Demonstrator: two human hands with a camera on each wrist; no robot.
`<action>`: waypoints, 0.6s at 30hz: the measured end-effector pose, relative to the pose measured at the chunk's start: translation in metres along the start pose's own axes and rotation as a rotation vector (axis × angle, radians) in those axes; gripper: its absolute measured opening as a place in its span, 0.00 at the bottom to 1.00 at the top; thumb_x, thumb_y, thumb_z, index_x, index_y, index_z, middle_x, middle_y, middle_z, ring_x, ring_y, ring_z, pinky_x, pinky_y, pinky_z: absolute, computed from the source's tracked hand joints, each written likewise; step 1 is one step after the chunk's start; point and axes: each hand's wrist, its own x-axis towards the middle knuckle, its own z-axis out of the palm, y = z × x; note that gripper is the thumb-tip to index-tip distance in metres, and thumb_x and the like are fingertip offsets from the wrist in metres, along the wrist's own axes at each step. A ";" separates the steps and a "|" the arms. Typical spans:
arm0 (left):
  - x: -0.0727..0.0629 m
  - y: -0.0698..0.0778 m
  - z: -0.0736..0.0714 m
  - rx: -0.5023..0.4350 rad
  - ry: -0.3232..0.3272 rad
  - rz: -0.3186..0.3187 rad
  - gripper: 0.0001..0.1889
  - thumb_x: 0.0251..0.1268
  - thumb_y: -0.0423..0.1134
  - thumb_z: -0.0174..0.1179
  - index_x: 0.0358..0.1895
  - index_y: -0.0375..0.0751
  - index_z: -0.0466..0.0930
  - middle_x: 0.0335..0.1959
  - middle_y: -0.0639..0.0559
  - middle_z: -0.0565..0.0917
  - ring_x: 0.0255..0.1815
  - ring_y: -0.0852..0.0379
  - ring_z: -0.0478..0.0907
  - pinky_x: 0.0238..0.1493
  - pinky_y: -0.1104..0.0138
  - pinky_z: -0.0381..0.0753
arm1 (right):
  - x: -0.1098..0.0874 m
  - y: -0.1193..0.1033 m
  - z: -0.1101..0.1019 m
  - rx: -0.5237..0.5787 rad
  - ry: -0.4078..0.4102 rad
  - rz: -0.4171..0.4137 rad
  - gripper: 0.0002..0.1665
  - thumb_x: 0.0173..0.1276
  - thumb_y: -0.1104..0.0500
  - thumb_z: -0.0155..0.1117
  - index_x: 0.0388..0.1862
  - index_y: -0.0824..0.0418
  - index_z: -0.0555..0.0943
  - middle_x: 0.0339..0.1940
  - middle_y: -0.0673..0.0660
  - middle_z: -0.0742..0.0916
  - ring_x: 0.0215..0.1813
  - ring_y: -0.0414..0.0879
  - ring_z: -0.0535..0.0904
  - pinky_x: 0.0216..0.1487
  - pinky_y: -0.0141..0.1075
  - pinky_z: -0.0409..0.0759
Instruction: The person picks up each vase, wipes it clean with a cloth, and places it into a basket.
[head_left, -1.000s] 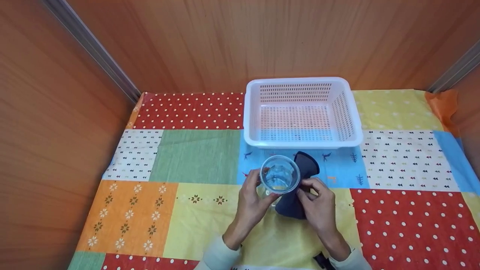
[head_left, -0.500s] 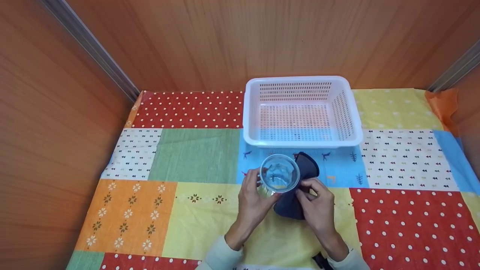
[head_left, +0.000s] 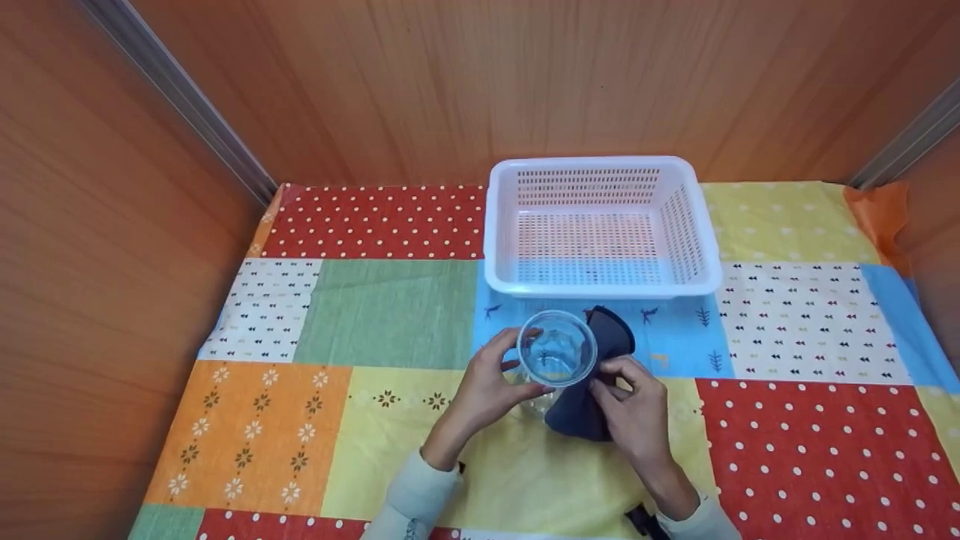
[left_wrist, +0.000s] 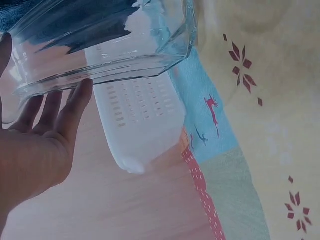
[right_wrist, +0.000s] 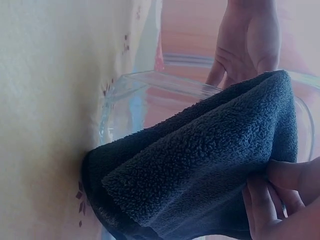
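Note:
A clear glass jar [head_left: 556, 349] with a round rim and angular sides stands close in front of the basket, its base at the tablecloth. Near its rim, my left hand [head_left: 489, 381] holds it from the left side, thumb in front and fingers behind. In the left wrist view those fingers [left_wrist: 75, 107] lie along the glass wall. My right hand [head_left: 636, 409] pinches a dark grey-blue towel [head_left: 581, 411] between thumb and fingers. Fuzzy and folded, the towel [right_wrist: 200, 150] drapes down beside the jar and covers part of its right side in the right wrist view.
Behind the jar sits a white plastic basket [head_left: 600, 289] with slotted walls and nothing inside. A patchwork tablecloth [head_left: 397, 307] covers the table. Wood-grain panels [head_left: 450, 90] rise at the back and both sides.
My left hand and forearm have shifted left and turned, with the thumb now lying flatter across the front of the jar. Jar, towel and right hand stay nearly in place.

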 end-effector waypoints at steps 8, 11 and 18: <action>0.004 -0.002 -0.002 -0.062 -0.025 0.006 0.34 0.56 0.28 0.79 0.68 0.39 0.80 0.64 0.44 0.83 0.66 0.37 0.79 0.63 0.46 0.84 | 0.004 0.001 -0.003 -0.011 -0.016 0.022 0.11 0.62 0.82 0.69 0.39 0.72 0.86 0.40 0.64 0.86 0.46 0.34 0.86 0.47 0.25 0.86; 0.001 -0.001 0.003 -0.050 0.022 -0.001 0.34 0.55 0.29 0.80 0.68 0.39 0.80 0.63 0.44 0.83 0.64 0.37 0.80 0.64 0.43 0.83 | 0.007 0.003 -0.004 -0.019 -0.031 0.013 0.12 0.62 0.82 0.69 0.39 0.71 0.86 0.40 0.62 0.86 0.47 0.35 0.86 0.48 0.26 0.86; -0.005 0.000 0.013 -0.045 0.122 -0.020 0.33 0.56 0.32 0.80 0.67 0.39 0.79 0.62 0.41 0.82 0.63 0.34 0.80 0.62 0.39 0.82 | 0.015 0.004 -0.008 -0.016 -0.089 -0.002 0.12 0.63 0.81 0.69 0.41 0.70 0.87 0.42 0.63 0.87 0.49 0.35 0.86 0.50 0.26 0.86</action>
